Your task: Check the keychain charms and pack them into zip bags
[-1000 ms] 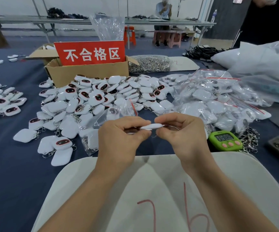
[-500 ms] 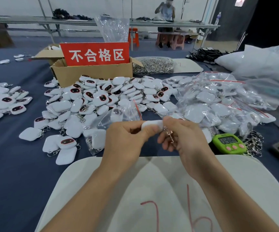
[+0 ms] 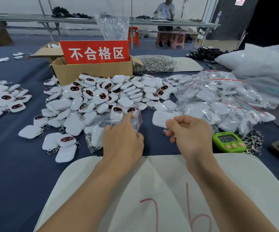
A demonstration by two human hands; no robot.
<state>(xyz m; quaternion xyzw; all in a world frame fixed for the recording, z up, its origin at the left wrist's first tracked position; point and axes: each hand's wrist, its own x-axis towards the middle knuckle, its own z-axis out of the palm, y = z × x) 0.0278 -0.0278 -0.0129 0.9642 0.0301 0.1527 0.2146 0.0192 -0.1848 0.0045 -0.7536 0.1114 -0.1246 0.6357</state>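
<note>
Charm (image 3: 160,119) in hand: white, glossy, rounded-square, plain side up, no face visible. It sits just right of frame centre, held above the blue tabletop (image 3: 10,164) and clear of both piles. Right hand (image 3: 192,138) has it by the lower-right edge, fingers (image 3: 184,118) curled and clamped on it against the thumb, wrist coming in from the lower right. Left hand (image 3: 123,141) is palm down at centre, index fingertip (image 3: 129,116) stretched onto the stack of clear zip bags (image 3: 95,136) with red seal strips. Thumb is apart from it, nothing clamped as far as I can see. Counts: 2 hands, 1 charm held. 2 loose heaps: charm pile (image 3: 102,96) at centre, some showing a black face with red rim, and a smaller heap (image 3: 3,99) at the left edge. Both too many to count. 1 heap of bagged charms (image 3: 219,99) at right. 1 cardboard box (image 3: 92,71) with 1 red sign (image 3: 94,51) behind the centre pile. 1 bag of metal rings (image 3: 153,64) beside the box. 1 green timer (image 3: 228,142) right of the right hand. 1 white pad (image 3: 152,181) marked "26" in red under the forearms.
</note>
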